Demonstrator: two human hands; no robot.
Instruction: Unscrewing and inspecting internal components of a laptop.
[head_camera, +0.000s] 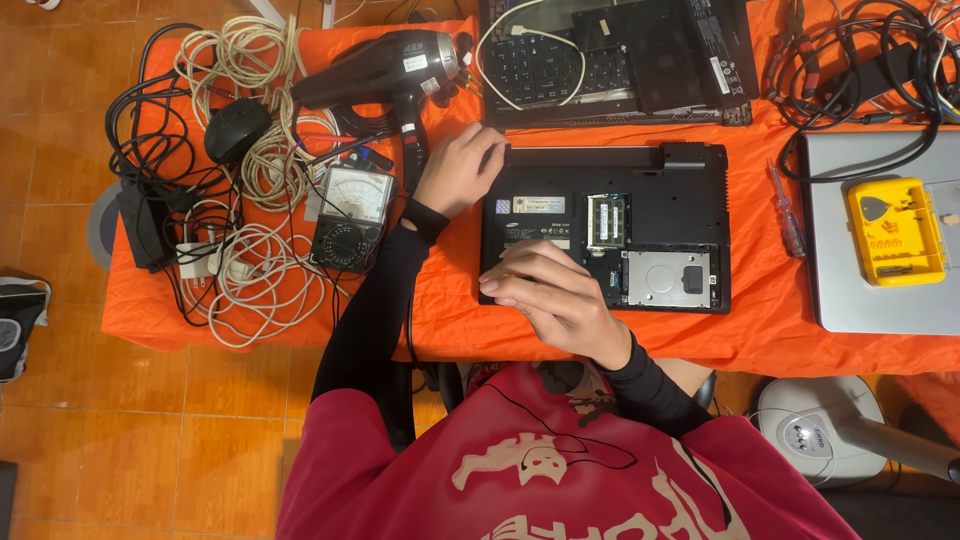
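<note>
Lying upturned on an orange cloth over the tabletop: a black matte plastic laptop, rectangular, base cover off, showing a small green memory board and a dull silver metal drive in their bays.

Curling loosely over the laptop's far left corner: the left hand, fingers bent and resting on the plastic edge, closing on nothing that can be seen. Pressing down on the near left corner: the right hand, fingers folded in a narrow grip, fingertips touching the case; whether anything small is pinched underneath cannot be told. Both wrists covered by snug black sleeves.

Just left of the left hand: a boxy black meter with a pale dial face and a round knob. Just beyond the same hand: a glossy black hair dryer, barrel lying sideways, handle pointing toward the wrist. Further left: tangled loops of off-white cable, black cords, and a rounded black mouse.

Beyond both hands: a second opened laptop, keys showing, a thin white wire curving over it. Well to the right of the right hand: a slim screwdriver with a clear handle, then a flat silver laptop carrying a square yellow plastic case.
</note>
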